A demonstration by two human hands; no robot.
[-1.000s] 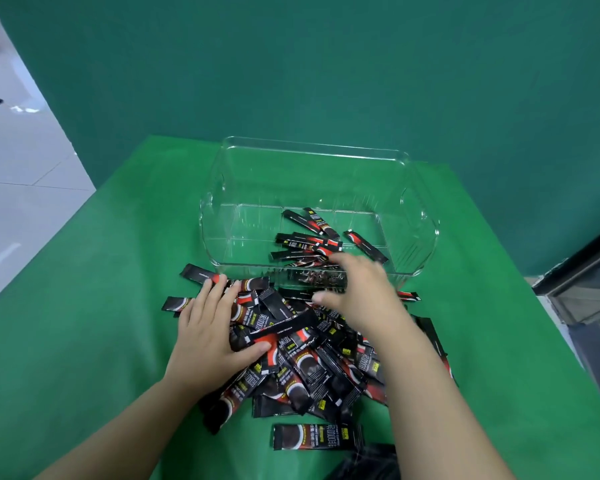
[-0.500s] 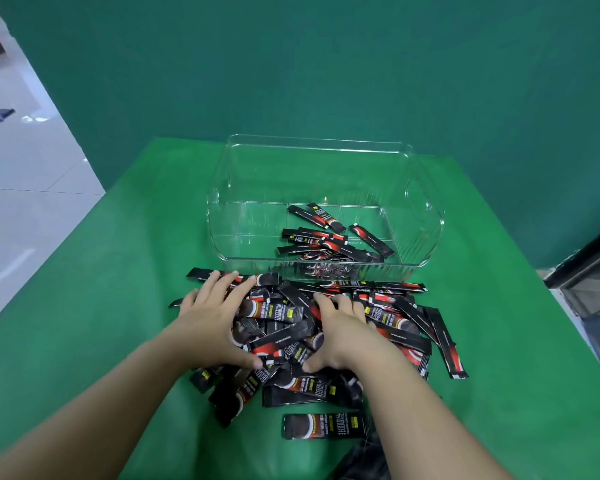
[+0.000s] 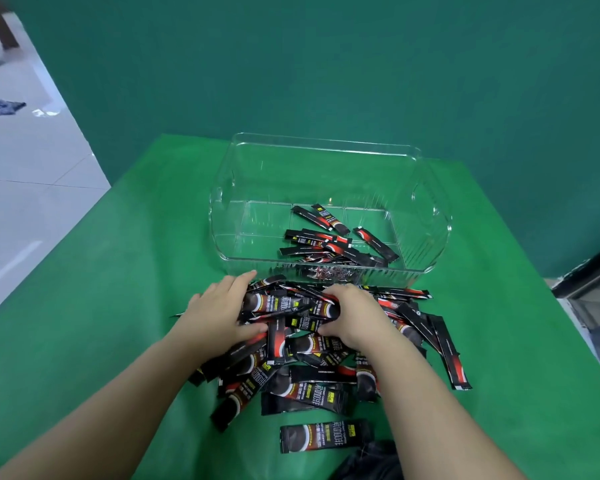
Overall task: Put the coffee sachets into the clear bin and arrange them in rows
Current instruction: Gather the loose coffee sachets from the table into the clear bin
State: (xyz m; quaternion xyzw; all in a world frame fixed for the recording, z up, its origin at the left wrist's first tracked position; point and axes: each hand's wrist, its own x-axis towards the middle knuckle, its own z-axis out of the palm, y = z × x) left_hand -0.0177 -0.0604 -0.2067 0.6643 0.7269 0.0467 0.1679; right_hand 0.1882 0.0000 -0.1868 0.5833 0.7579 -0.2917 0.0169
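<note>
— Where are the coffee sachets?

— Most lie in a loose pile (image 3: 312, 355) on the green table (image 3: 94, 306), near its front edge and just in front of the clear bin (image 3: 329, 209). One sachet (image 3: 326, 436) lies alone, closest to the front edge. A few sachets (image 3: 340, 237) are already in the bin, scattered at angles on the right part of its floor, not in rows.

— And the bin itself?

— It stands upright toward the back edge of the table, its near wall just beside the far end of the pile.

— What is the left hand doing?

— The left hand (image 3: 219, 310) rests on the left side of the pile, fingers nearly straight and pointing toward the bin, thumb tucked against the sachets in the middle.

— The right hand?

— The right hand (image 3: 352, 315) sits on the centre of the pile, fingers curled down into the sachets, gripping a bunch of them between fingers and thumb. Both hands face each other across the same cluster.

— Anything else?

— A dark object (image 3: 371, 462) shows at the front edge; I cannot tell what it is.
</note>
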